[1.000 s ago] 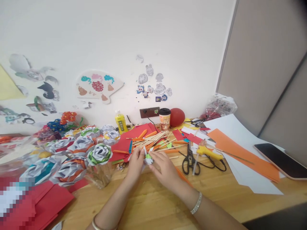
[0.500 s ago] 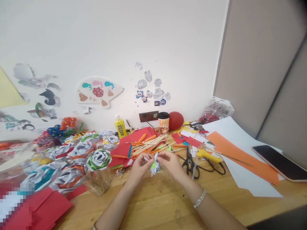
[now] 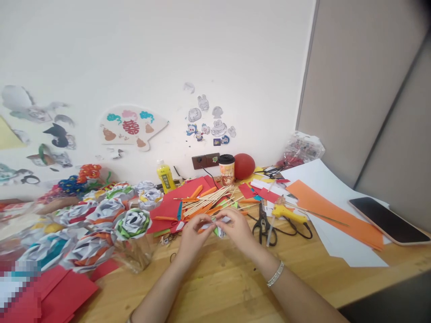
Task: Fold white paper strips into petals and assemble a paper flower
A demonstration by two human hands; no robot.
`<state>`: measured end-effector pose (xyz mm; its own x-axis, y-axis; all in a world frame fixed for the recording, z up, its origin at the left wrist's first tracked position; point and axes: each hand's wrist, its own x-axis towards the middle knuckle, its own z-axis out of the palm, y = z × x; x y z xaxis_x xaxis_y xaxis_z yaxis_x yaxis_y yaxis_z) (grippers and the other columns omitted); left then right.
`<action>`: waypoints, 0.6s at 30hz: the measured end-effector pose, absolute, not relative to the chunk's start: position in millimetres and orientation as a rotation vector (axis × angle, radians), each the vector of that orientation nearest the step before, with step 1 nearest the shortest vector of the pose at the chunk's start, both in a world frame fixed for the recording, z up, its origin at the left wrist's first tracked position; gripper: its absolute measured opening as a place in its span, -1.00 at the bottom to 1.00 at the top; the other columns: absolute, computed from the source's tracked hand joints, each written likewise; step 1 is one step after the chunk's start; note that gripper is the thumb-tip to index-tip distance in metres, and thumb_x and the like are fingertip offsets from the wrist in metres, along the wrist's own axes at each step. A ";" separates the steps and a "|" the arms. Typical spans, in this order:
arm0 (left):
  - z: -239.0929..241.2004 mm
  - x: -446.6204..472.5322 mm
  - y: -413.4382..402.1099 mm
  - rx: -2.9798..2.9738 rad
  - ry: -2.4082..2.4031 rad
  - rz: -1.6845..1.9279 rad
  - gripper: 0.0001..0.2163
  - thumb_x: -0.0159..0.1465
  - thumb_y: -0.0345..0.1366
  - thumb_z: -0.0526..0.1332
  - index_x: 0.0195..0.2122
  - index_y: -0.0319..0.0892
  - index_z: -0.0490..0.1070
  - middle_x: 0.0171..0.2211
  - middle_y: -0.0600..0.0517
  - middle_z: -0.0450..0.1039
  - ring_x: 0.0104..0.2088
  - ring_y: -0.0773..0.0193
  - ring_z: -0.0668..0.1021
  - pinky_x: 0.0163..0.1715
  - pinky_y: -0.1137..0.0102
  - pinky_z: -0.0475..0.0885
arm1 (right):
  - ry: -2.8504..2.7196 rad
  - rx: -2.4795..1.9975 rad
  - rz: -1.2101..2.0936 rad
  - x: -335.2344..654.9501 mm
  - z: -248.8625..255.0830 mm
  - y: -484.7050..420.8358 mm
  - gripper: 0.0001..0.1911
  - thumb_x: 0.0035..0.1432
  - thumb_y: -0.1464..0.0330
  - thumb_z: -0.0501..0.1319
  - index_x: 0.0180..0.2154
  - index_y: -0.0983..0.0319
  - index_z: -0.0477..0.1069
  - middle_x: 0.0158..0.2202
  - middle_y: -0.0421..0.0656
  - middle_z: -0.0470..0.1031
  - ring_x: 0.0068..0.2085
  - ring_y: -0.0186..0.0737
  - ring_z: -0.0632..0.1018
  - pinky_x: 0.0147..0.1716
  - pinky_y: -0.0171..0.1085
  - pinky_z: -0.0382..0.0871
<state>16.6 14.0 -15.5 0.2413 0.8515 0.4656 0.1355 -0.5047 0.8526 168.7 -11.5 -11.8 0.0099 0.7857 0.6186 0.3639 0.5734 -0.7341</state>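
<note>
Folded paper piece: a small white-and-green paper piece (image 3: 220,232) sits between the two hands, raised in front of the wearer and partly hidden by fingers.
Left hand: the left hand (image 3: 192,235) pinches the near-left part of the piece between thumb and fingertips.
Right hand: the right hand (image 3: 239,231), a sparkling bracelet (image 3: 276,274) on its wrist, grips the piece from the other side, its fingertips almost meeting the left's.
Beneath the hands: a wooden table (image 3: 215,287).
Just beyond the hands: a heap of thin wooden sticks (image 3: 205,202) lies among orange strips and red paper (image 3: 167,210).
Right of the right hand: black scissors (image 3: 263,221) lie near a yellow glue gun (image 3: 291,214); farther out are orange paper (image 3: 323,206), white sheets (image 3: 332,251) and a dark-screened phone (image 3: 387,220).
Left of the left hand: white paper flowers edged in color (image 3: 133,223) crowd the tabletop, with red sheets (image 3: 69,291) nearer the wearer.
Far beyond the hands, by the wall: a yellow bottle (image 3: 166,177), a black-lidded cup (image 3: 226,172) and a round red object (image 3: 244,166).
</note>
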 end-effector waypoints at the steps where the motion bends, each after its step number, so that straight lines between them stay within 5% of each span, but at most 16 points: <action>1: -15.5 15.6 13.7 1.866 0.919 1.320 -0.86 0.02 -0.30 0.26 -0.42 -0.20 0.34 -0.40 0.03 0.41 -0.33 0.27 0.49 -0.27 0.37 0.41 | -1.599 -0.993 0.416 168.9 -11.4 -11.7 -0.95 0.00 0.45 0.22 -0.40 0.22 0.40 -0.37 -0.17 0.44 -0.26 -0.23 0.42 -0.25 -0.27 0.26; 11: -4.0 14.1 2.7 2.207 0.941 1.397 -0.96 0.11 -0.35 0.18 -0.43 -0.18 0.32 -0.38 0.00 0.42 -0.34 0.29 0.47 -0.32 0.43 0.38 | -1.706 -0.890 0.185 169.7 -12.4 -16.7 -0.96 0.08 0.41 0.17 -0.35 0.20 0.37 -0.37 -0.15 0.43 -0.28 -0.21 0.41 -0.25 -0.24 0.26; 18: -3.6 12.9 9.5 2.048 0.993 1.150 -0.89 0.05 -0.29 0.22 -0.45 -0.20 0.32 -0.44 0.05 0.40 -0.39 0.30 0.45 -0.33 0.41 0.35 | -1.693 -0.977 0.502 171.0 -14.3 -11.7 -0.95 0.04 0.42 0.19 -0.37 0.21 0.39 -0.37 -0.19 0.45 -0.29 -0.26 0.43 -0.27 -0.30 0.27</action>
<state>12.9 9.5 -3.6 0.3506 0.8238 0.4455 0.3206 -0.5525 0.7693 171.0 -11.7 -14.3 -0.0965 0.8060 0.5840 0.3573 0.5757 -0.7355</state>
